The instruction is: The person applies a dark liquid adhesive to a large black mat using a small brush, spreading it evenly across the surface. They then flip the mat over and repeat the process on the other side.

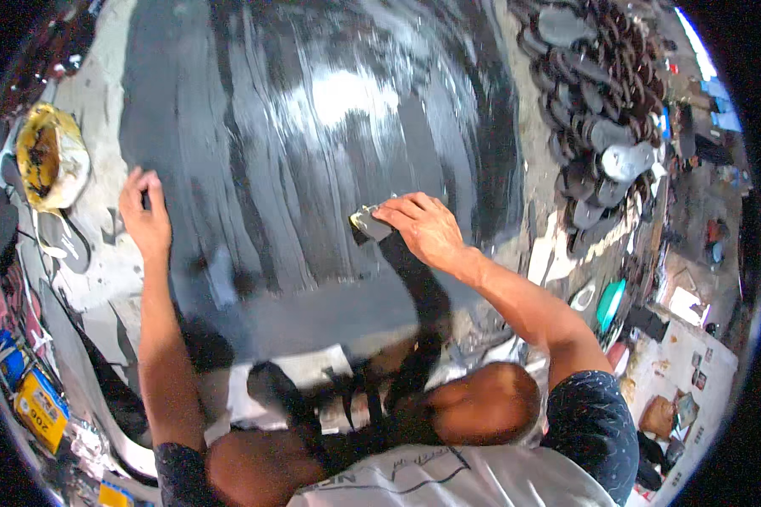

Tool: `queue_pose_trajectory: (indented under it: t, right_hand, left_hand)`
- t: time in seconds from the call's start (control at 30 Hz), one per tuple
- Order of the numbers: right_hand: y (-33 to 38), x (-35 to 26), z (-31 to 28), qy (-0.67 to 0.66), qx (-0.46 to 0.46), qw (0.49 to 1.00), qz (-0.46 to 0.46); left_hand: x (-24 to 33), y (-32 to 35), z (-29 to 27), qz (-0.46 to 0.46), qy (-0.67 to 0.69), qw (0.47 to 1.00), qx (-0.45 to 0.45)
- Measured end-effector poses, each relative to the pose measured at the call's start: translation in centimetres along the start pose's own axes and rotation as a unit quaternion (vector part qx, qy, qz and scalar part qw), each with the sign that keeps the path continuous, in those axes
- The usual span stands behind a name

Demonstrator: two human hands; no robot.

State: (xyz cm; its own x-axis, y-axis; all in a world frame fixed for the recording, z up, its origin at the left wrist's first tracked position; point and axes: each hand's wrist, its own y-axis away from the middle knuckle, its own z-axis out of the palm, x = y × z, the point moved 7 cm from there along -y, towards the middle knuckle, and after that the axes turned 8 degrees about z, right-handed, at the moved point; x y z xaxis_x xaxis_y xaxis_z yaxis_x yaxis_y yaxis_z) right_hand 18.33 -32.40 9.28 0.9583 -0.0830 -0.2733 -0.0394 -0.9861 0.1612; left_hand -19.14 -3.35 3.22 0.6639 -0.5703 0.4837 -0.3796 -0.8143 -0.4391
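Note:
A broad dark grey sheet (pixel 313 317) lies before me, streaked with a wet, glossy coating. My right hand (pixel 431 232) grips a small dark foam block (pixel 372 226) between thumb and fingers and holds it against the sheet's lower middle. Yellowish paste smears the block's far left edge. Over by the sheet's left edge, my left hand (pixel 148 215) is raised with bent fingers; a gap shows between thumb and fingers, and nothing is visible in it. Left of that hand stands a whitish tub (pixel 74 169) crusted with yellow and dark residue inside.
A large heap of dark sole-shaped pieces (pixel 596 93) lies at the right, with a pale grey one (pixel 627 160) on top. A grey sole (pixel 73 243) rests below the tub. A yellow box (pixel 42 410) is at lower left, a teal object (pixel 610 302) at right.

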Motion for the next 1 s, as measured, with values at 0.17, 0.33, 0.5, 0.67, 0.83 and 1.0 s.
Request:
queue_pose_trajectory:
  t: [0.17, 0.33, 0.5, 0.67, 0.83, 1.0]
  right_hand:
    - [9.0, -3.1, 0.6, 0.002, -0.013, 0.999, 0.033]
    - [7.0, -0.7, -3.0, -0.251, -0.025, 0.963, 0.101]
    - [0.1, 9.6, -9.8, -0.415, 0.136, 0.853, 0.285]
    - [-2.5, 18.9, -4.7, -0.116, 0.262, 0.910, 0.300]
    - [-18.5, 17.3, -4.6, -0.135, 0.178, 0.923, 0.312]
    - [-25.5, 14.7, -7.1, 0.078, 0.172, 0.981, 0.032]
  left_hand:
    - [1.2, -1.1, 0.4, 0.040, -0.022, 0.999, -0.009]
    - [0.5, -1.5, 0.9, 0.060, -0.025, 0.998, -0.022]
    - [0.7, -0.9, 0.0, 0.036, -0.030, 0.999, -0.025]
    - [1.7, -1.0, 1.3, 0.024, -0.024, 0.999, -0.032]
    - [1.7, -1.5, 0.7, 0.027, -0.065, 0.997, -0.036]
    - [1.9, -1.3, 0.8, 0.046, -0.049, 0.996, -0.057]
